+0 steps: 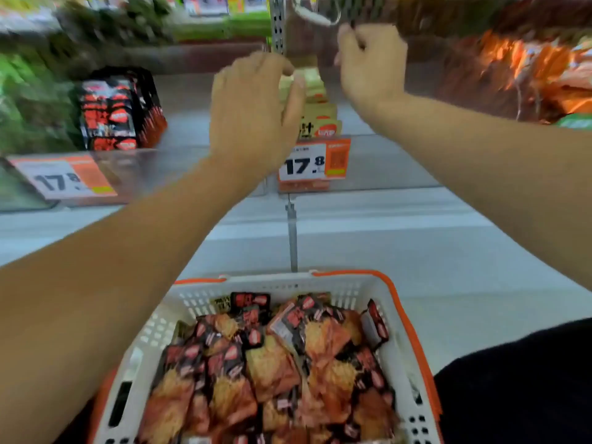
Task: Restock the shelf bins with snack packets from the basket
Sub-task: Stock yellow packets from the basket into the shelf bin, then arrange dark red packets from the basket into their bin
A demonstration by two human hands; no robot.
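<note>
Dozens of glossy red-and-black snack packets in the basket; left hand loosely curled, right hand fisted, both seemingly empty.

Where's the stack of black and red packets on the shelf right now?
The black and red packets stand upright on the shelf at upper left, left of the left hand, above a 17.8 price tag.

Head view, looking down, close over basket, facing shelf

basket: perforated white plastic; snack packets: glossy film; upright: perforated metal
</note>
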